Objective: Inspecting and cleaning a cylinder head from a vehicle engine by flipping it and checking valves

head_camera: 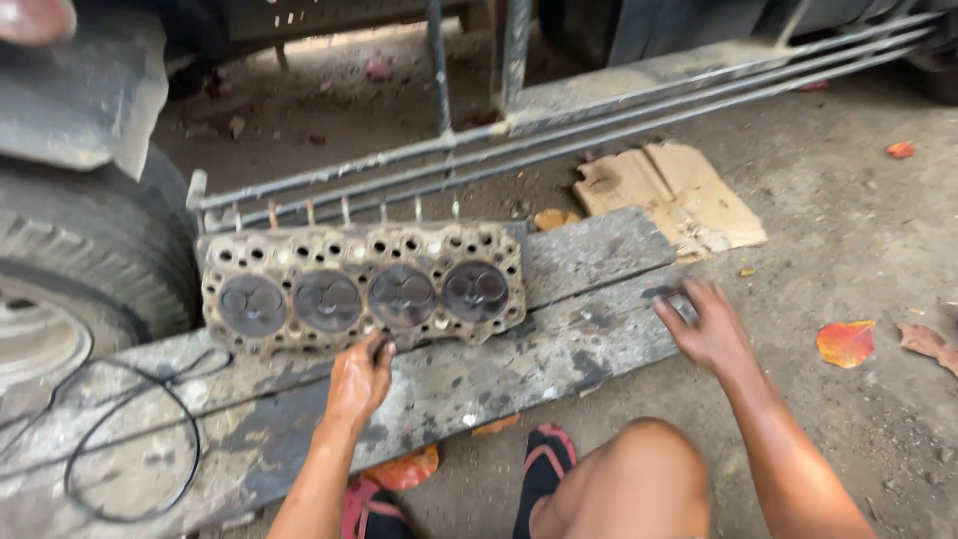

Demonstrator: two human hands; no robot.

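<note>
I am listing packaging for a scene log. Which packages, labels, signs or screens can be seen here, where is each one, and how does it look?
Flattened cardboard box piece: on the ground behind the right end of the wooden planks, beside the metal rails; flat, torn, light brown with grey stains.
No labels, signs or screens are visible.

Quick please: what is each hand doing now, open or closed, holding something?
Left hand: fingers curled, touching the lower edge of the cylinder head.
Right hand: grips a small grey object on the plank.
</note>
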